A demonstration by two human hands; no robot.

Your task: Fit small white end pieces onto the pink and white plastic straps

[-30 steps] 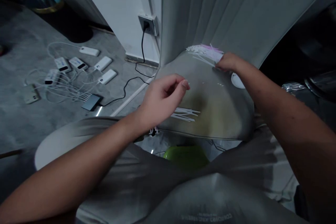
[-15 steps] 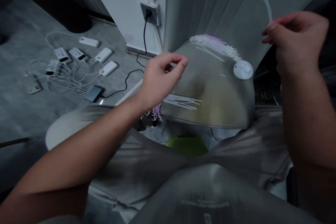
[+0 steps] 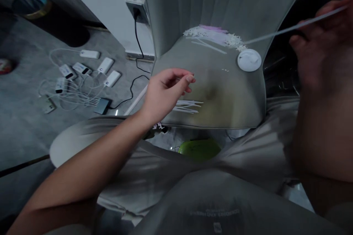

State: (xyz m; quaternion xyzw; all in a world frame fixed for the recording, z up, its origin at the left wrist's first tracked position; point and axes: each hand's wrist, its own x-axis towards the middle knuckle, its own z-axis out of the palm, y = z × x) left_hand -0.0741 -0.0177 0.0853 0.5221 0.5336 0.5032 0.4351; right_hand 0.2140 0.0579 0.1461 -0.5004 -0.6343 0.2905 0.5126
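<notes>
My right hand [image 3: 322,40] is raised at the right edge, blurred, its fingers closed on a thin white stick [image 3: 278,31] that points left toward the chair back. My left hand [image 3: 165,93] hovers over the near left of the grey chair seat [image 3: 231,95], thumb and fingers pinched together with nothing visible between them. Just under it lie a few white sticks [image 3: 189,105] on the seat. A heap of white and pink sticks [image 3: 213,36] lies along the back of the seat, next to a round white lid [image 3: 249,60].
A green bowl [image 3: 200,148] sits on the floor below the seat's front edge. Several power banks and a charger hub with white cables [image 3: 79,80] lie on the grey carpet at left. A black cord runs to a wall socket [image 3: 136,11]. A round dark bin [image 3: 30,3] stands far left.
My right hand left the heap of sticks, lifted one white stick and carried it up and to the right. My left hand stayed pinched over the seat.
</notes>
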